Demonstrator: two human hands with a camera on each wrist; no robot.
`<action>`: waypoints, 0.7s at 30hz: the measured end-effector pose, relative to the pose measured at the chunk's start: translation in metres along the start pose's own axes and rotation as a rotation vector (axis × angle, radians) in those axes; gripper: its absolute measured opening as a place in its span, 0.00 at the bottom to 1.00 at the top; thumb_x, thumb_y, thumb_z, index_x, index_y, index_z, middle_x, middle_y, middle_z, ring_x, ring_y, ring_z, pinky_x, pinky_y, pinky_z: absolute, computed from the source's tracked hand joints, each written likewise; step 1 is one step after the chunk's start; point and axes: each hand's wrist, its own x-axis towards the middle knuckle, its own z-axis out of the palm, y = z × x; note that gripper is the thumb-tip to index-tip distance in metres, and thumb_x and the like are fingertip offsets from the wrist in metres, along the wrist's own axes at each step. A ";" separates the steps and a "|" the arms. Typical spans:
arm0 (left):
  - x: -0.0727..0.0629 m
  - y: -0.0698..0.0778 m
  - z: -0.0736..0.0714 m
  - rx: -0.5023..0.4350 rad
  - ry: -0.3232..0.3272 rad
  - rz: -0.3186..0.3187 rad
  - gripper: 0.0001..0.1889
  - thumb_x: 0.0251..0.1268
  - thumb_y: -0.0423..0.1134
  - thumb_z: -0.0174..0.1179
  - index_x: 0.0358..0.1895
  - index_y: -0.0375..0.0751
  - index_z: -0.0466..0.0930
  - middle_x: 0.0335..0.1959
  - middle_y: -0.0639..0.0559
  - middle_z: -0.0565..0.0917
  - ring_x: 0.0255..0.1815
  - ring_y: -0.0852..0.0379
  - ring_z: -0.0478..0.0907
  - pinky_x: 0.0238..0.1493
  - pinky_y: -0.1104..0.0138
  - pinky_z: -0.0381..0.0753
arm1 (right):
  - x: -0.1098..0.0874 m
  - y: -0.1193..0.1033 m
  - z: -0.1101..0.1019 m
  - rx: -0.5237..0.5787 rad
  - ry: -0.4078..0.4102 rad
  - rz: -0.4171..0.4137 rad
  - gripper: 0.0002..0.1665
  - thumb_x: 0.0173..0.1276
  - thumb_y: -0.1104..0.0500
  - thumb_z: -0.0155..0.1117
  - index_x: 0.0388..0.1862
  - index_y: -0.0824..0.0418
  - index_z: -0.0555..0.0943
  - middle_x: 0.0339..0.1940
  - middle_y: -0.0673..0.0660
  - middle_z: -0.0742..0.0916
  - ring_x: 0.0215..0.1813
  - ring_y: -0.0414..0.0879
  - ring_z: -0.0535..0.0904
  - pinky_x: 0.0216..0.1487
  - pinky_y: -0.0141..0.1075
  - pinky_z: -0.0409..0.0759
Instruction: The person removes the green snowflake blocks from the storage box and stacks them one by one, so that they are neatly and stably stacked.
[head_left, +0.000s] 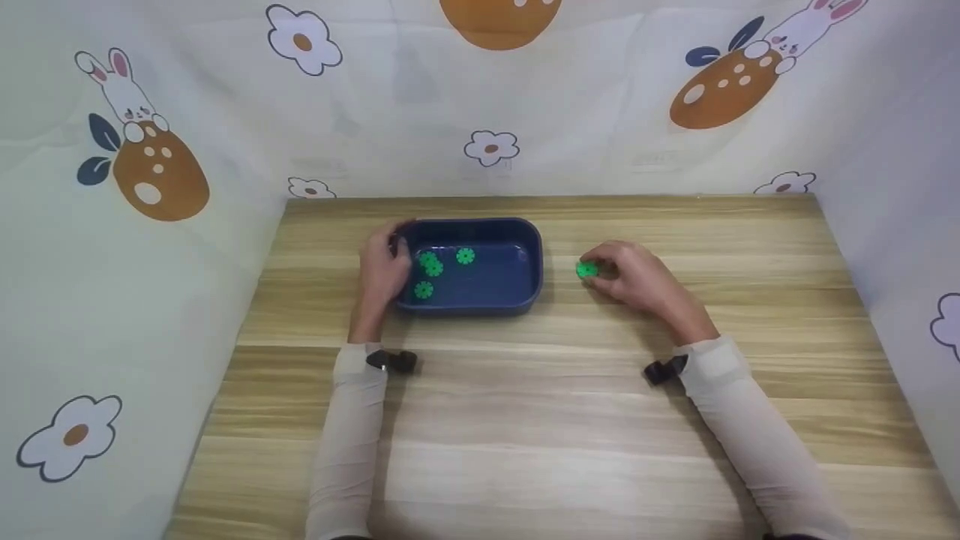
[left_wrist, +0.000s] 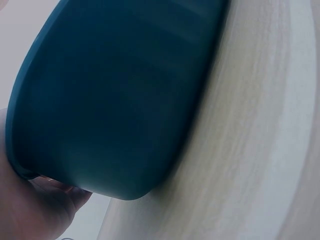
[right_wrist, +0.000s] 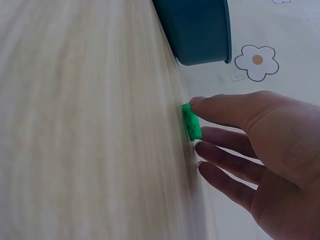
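Observation:
A dark blue rectangular tub [head_left: 487, 309] stands on the table. My left hand [head_left: 385, 266] grips its left end, with the thumb over the rim; the left wrist view shows that hand [left_wrist: 37, 207] at the tub's edge. Several green notched discs [head_left: 466, 256] lie in the tub, mostly toward its left side, two of them overlapping. To the right of the tub, my right hand [head_left: 637, 276] pinches another green notched disc [head_left: 586, 270] between thumb and fingers. Seen from the right wrist, this disc [right_wrist: 191, 122] is on edge, close to the tabletop, and the other fingers are spread loosely.
The wood-grain table [head_left: 525, 450] meets a cream cloth wall [head_left: 405, 135] at the back, printed with flowers and rabbits. Similar cloth encloses the left and right sides. A small black wrist camera [head_left: 394, 361] sits on the left sleeve, another [head_left: 665, 370] on the right.

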 end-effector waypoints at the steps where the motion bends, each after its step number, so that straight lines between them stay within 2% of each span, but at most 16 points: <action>1: 0.000 0.000 0.000 0.001 0.002 -0.001 0.21 0.77 0.26 0.52 0.67 0.40 0.85 0.66 0.40 0.87 0.71 0.43 0.82 0.76 0.51 0.79 | 0.000 0.000 0.000 0.000 -0.002 0.000 0.21 0.69 0.58 0.79 0.58 0.61 0.89 0.55 0.59 0.92 0.55 0.55 0.88 0.60 0.53 0.87; 13: 0.000 -0.002 0.000 -0.004 0.020 0.038 0.21 0.76 0.24 0.53 0.66 0.37 0.85 0.65 0.39 0.87 0.69 0.43 0.83 0.74 0.51 0.80 | 0.000 -0.001 -0.002 0.011 -0.019 0.011 0.21 0.68 0.59 0.79 0.59 0.62 0.89 0.55 0.60 0.92 0.56 0.57 0.88 0.63 0.54 0.86; 21: 0.001 -0.003 0.001 -0.003 0.023 0.038 0.22 0.75 0.24 0.52 0.66 0.37 0.85 0.65 0.39 0.88 0.69 0.43 0.83 0.74 0.51 0.81 | 0.000 0.001 -0.001 0.023 -0.012 0.003 0.20 0.68 0.60 0.79 0.58 0.63 0.89 0.54 0.60 0.92 0.57 0.57 0.88 0.63 0.54 0.87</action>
